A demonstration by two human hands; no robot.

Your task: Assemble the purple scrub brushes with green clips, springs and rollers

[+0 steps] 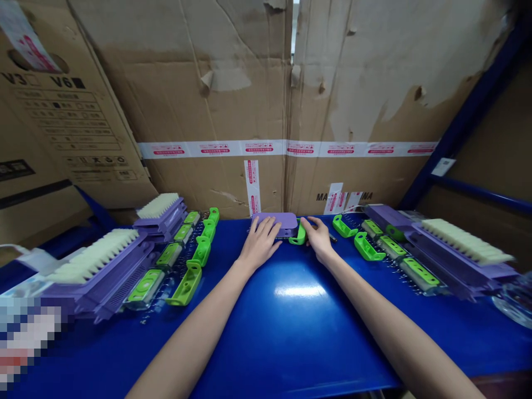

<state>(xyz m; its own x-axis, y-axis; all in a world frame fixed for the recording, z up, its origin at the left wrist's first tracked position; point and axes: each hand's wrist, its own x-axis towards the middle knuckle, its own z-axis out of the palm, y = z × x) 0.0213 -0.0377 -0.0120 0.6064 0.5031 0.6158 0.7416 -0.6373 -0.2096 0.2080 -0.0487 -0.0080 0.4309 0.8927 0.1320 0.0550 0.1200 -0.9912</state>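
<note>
A purple plastic part with rounded corners [285, 221] lies at the back of the blue tabletop, near the cardboard. My left hand [261, 241] rests on its left side, fingers stretched out and spread. Against the right end of the purple part is a green plastic bracket [297, 237]. My right hand [319, 238] has its thumb and fingers closed at the bracket's right side; part of the grip is hidden. A small dark object [333, 238] lies just right of that hand, too small to name.
Rows of green brackets [185, 285], clear-and-green blocks [145, 288], metal springs and purple housings [110, 277] topped with pale bristle strips [100, 255] line the left. Similar parts, including purple housings [457, 269], line the right. Cardboard [216, 183] walls the back; a blue frame [449, 127] stands right.
</note>
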